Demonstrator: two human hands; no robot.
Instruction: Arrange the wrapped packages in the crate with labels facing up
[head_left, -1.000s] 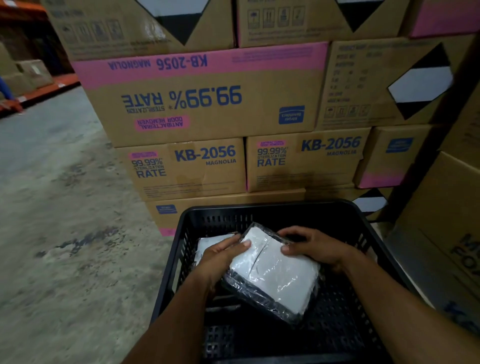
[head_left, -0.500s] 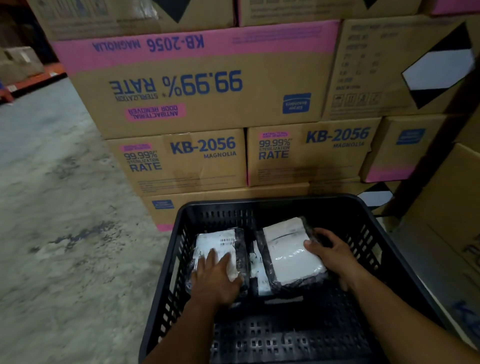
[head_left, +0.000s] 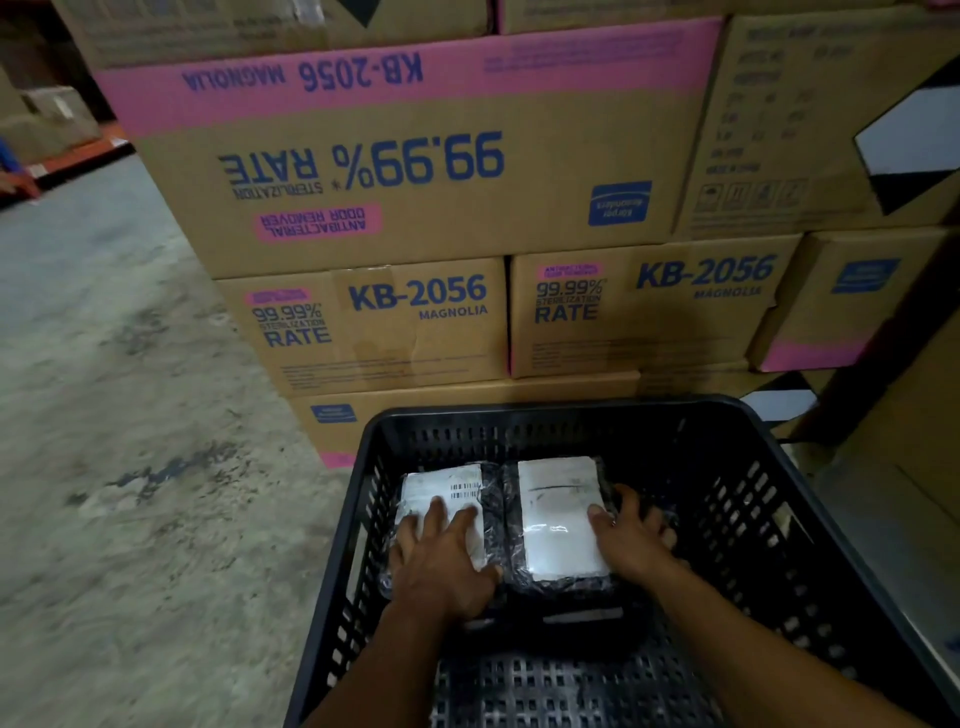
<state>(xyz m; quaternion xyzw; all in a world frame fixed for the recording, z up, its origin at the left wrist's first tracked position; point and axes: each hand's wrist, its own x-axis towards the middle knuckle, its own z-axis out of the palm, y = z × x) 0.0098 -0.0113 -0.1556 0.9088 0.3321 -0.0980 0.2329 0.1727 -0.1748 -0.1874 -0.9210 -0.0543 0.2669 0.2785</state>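
This looks like a warehouse, a big room where goods are stored. Many brown cardboard boxes (head_left: 415, 171) stand stacked in high rows, all printed with the same blue words, "KB-2056 MAGNOLIA" and "99.99% RATE", and some have pink bands. The floor (head_left: 130, 415) is bare grey concrete with stains and worn spots, a black plastic crate (head_left: 753, 499) with holes in its walls stands in front of the boxes, and far off on the left more boxes sit on an orange rack (head_left: 78, 156).
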